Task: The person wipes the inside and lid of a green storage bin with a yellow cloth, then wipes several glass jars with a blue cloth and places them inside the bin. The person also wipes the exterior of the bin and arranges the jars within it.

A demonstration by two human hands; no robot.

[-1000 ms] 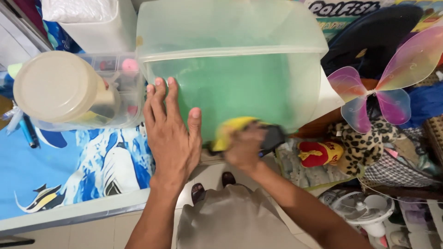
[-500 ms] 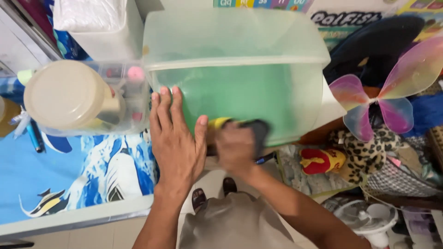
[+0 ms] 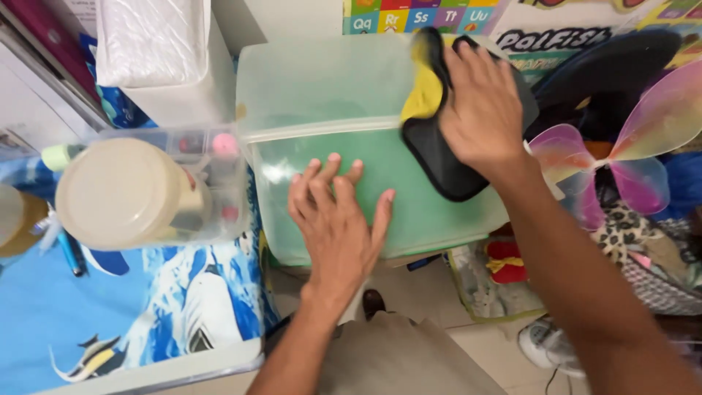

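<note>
A large translucent plastic storage box [image 3: 322,95] with a green side stands in front of me. My left hand [image 3: 338,223] lies flat on its green front wall, fingers spread. My right hand [image 3: 482,110] presses a black and yellow cleaning cloth [image 3: 431,139] against the box's upper right part, near the lid's edge. The cloth hangs partly below the hand over the green wall.
A round cream-lidded jar [image 3: 121,194] sits on a clear plastic organiser [image 3: 212,183] to the left, over a blue sea-print surface [image 3: 146,314]. A white box [image 3: 168,58] stands behind. Pink fairy wings [image 3: 629,161], dark fabric and toys crowd the right. My shoes show on the tiled floor below.
My right hand has swept the cloth from the box's lower front edge up to its upper right part. The left hand stays flat on the front wall.
</note>
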